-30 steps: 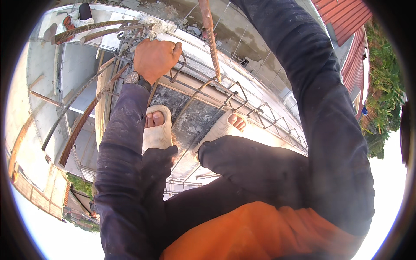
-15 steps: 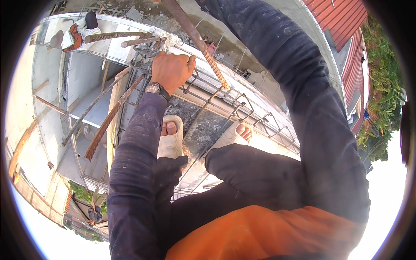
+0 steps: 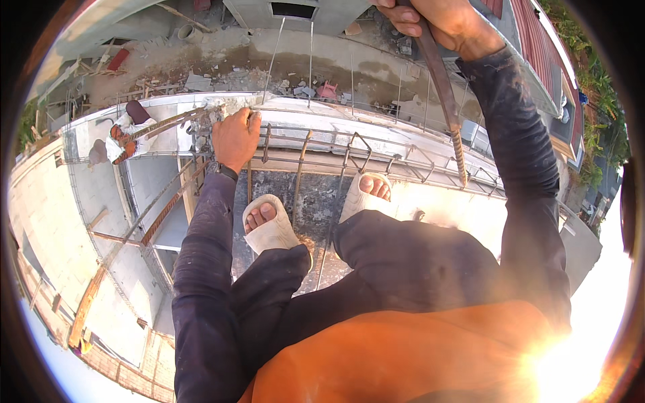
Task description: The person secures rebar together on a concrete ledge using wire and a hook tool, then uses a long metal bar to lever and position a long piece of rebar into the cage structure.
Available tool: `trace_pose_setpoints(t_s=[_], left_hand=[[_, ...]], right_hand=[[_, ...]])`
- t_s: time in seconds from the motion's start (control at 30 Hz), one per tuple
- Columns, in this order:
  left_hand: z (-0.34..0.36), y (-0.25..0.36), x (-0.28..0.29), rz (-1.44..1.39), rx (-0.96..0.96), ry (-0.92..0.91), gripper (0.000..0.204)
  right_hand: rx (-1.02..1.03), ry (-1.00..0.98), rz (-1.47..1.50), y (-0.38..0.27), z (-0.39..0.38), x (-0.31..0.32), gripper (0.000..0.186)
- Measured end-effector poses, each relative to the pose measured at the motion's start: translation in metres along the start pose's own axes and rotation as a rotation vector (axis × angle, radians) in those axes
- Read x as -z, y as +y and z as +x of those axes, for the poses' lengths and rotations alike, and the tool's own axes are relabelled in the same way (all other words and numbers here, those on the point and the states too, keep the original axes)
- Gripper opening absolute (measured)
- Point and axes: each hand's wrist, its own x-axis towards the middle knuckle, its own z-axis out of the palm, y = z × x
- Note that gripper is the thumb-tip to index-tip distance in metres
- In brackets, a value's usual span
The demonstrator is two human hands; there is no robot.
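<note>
My right hand [image 3: 447, 23] is closed round the upper part of a rusty metal bar [image 3: 437, 77], raised at the top right. The bar slants down to a ribbed, rebar-like end. My left hand [image 3: 235, 138], with a watch strap at the wrist, is curled over the far side of the rebar cage [image 3: 302, 161], close to a junction of steel bars [image 3: 201, 127]. What its fingers grip is hidden. Ribbed rebars run leftward from that junction. Bent stirrups stand along the cage, just beyond my sandalled feet [image 3: 272, 225].
I am on a narrow, stained concrete ledge [image 3: 269, 185]. Past the white wall edge [image 3: 403, 138] lies a lower yard with rubble [image 3: 302, 87]. To the left are deep wall bays [image 3: 144, 195] and timber props [image 3: 87, 302]. A white and orange shape [image 3: 131, 131], perhaps a person, is at far left.
My view has shifted, bringing my right hand into sight. The bar's ribbed end now appears farther right and lower. My left hand remains by the bar junction.
</note>
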Motion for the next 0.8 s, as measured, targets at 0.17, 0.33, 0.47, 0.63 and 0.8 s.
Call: trace_pose_setpoints(t_s=[0.17,0.33,0.47,0.63,0.8], left_hand=[[0.001,0.032,0.008,-0.16,-0.347,0.14,0.027],[-0.004,0.068,0.017,-0.088,-0.491,-0.23,0.027],[0.0,0.068,0.018,-0.119,-0.42,-0.385,0.026],[0.017,0.071,0.04,-0.212,-0.465,0.05,0.03],[0.037,0.087,0.07,-0.215,-0.528,0.473,0.034]], right_hand=[[0.007,0.181,-0.033,0.079,-0.106,0.064,0.052],[-0.161,0.325,0.134,0.165,-0.17,0.024,0.043],[-0.455,0.22,-0.078,0.212,-0.191,-0.003,0.05],[-0.325,0.15,-0.665,0.206,-0.195,0.017,0.049],[-0.194,0.155,-0.87,0.155,-0.173,0.047,0.059]])
